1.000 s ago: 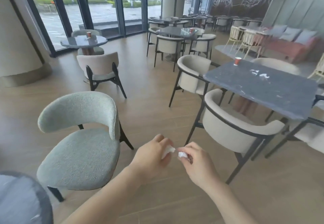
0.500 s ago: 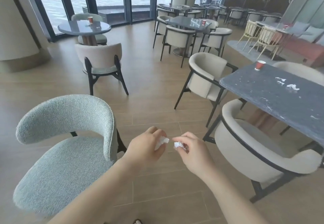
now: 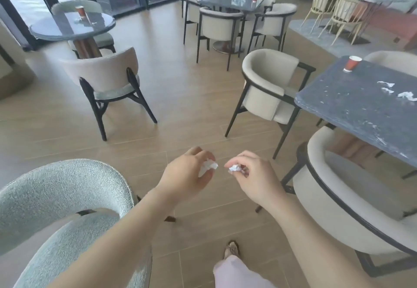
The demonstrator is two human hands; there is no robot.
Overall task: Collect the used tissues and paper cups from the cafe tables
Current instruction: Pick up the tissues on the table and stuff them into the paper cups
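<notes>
Our left hand (image 3: 187,175) pinches a tissue wad (image 3: 208,166), right hand (image 3: 252,175) pinches another scrap (image 3: 234,168). Right worktop (image 3: 352,109) w/ cup (image 3: 350,63) is cut off; chairs btwn.

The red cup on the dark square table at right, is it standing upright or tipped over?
Upright. The red cup stands on its base near the far corner of the table, white rim facing up. Its contents cannot be seen.
</notes>
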